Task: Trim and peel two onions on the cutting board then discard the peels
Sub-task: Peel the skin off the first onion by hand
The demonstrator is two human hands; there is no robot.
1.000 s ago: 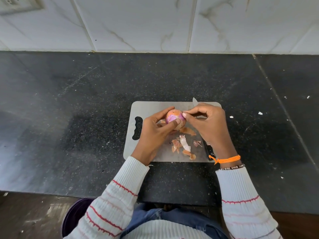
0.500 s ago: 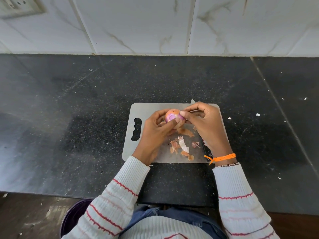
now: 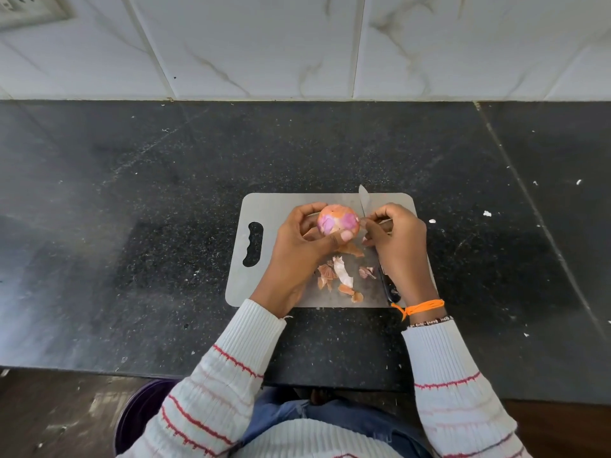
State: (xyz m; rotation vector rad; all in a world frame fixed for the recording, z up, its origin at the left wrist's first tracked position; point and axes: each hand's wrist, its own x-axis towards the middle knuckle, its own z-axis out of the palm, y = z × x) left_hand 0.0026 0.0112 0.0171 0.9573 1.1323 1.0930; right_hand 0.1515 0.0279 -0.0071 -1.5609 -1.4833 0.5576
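The left hand (image 3: pixel 297 246) grips a partly peeled onion (image 3: pixel 338 220) above the far middle of the cutting board (image 3: pixel 264 206). The right hand (image 3: pixel 396 246) pinches a strip of skin at the onion's right side. Loose peels (image 3: pixel 340 276) lie near the board's near edge, with a knife (image 3: pixel 363 201) along its right side.

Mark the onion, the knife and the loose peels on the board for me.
onion (image 3: pixel 338 221), head view, on its purple peeled patch.
knife (image 3: pixel 363 201), head view, on the blade near its tip.
loose peels (image 3: pixel 342 274), head view, on the pale curled strip.

1 onion (image 3: pixel 338 220); 1 knife (image 3: pixel 364 201); 1 cutting board (image 3: pixel 271 206); approx 6 peel bits (image 3: pixel 342 274).
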